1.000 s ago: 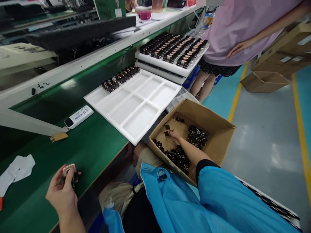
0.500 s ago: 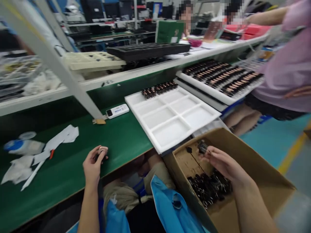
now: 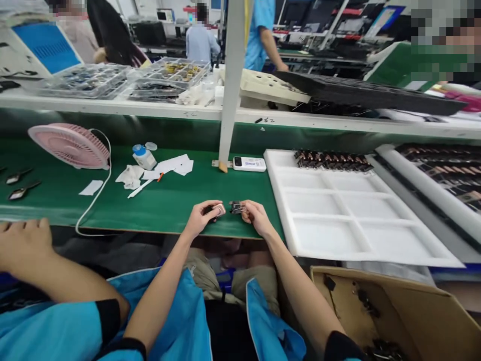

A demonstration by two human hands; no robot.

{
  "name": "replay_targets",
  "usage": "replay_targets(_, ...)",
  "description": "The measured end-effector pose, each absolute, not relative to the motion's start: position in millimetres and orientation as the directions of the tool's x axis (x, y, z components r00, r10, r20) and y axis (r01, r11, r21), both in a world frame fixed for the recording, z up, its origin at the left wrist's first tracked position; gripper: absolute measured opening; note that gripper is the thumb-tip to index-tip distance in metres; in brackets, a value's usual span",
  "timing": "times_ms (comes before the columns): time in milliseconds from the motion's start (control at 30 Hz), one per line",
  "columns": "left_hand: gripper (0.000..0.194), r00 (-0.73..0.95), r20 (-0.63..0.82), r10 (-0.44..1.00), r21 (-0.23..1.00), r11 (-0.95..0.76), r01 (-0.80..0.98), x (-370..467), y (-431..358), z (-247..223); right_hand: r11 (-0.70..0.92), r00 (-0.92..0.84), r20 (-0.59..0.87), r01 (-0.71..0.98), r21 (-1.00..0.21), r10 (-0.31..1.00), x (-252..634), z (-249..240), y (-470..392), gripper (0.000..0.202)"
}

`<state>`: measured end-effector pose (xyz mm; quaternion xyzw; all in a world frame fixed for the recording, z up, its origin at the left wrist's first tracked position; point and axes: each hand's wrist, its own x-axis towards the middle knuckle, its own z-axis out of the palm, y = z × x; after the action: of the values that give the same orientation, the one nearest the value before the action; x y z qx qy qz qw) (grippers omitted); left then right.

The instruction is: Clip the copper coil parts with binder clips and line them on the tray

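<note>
Above the green mat (image 3: 180, 200), near its front edge, my left hand (image 3: 201, 218) is closed on a small copper-coloured and black part (image 3: 218, 210). My right hand (image 3: 255, 215) pinches a small black clip-like part (image 3: 236, 207) with thin metal wires. The two parts face each other with a narrow gap between them. To the right lies a white foam tray (image 3: 323, 218) with a row of black and copper parts (image 3: 332, 160) along its back.
Below the tray, a cardboard box (image 3: 413, 296) holds black parts. A pink fan (image 3: 69, 145), a blue-capped bottle (image 3: 144, 156), papers (image 3: 175, 164) and a white device (image 3: 249, 164) lie on the mat. Another person's arm (image 3: 56, 265) rests at left.
The view has swung left. My right hand has come out of the cardboard box with the black part and is now beside my left hand, which still holds its copper-coloured part.
</note>
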<state>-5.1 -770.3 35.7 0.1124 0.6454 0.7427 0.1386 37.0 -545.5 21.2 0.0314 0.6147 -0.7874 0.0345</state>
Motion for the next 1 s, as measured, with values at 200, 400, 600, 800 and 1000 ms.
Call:
replay_targets(200,0.039,-0.927,-0.031,0.374,0.995,-0.081,-0.066,-3.7,-771.9,33.6,-0.082,-0.995,-0.02,0.027,-0.996,-0.094,43.9,14.1,-538.1,0.054)
replay_targets(400,0.036,-0.867,-0.031,0.497,0.999,0.039,-0.013,-2.3,-771.1,35.5,0.167,-0.984,-0.039,0.01,-0.986,-0.172,47.3,21.9,-538.7,0.052)
replay_targets(600,0.036,-0.858,-0.024,0.514,0.994,0.104,0.035,-2.7,-772.0,38.7,0.206,-0.982,-0.013,-0.027,-0.978,-0.19,47.6,24.1,-539.8,0.049)
replay_targets(800,0.037,-0.855,-0.035,0.518,0.993,0.114,0.028,-4.1,-772.6,37.4,0.217,-0.986,0.022,-0.058,-0.975,-0.165,47.2,23.6,-542.8,0.048)
replay_targets(1000,0.035,-0.859,-0.015,0.512,0.995,0.096,0.04,-5.2,-772.2,35.0,0.222,-0.988,0.027,-0.061,-0.973,-0.152,47.1,21.8,-544.5,0.049)
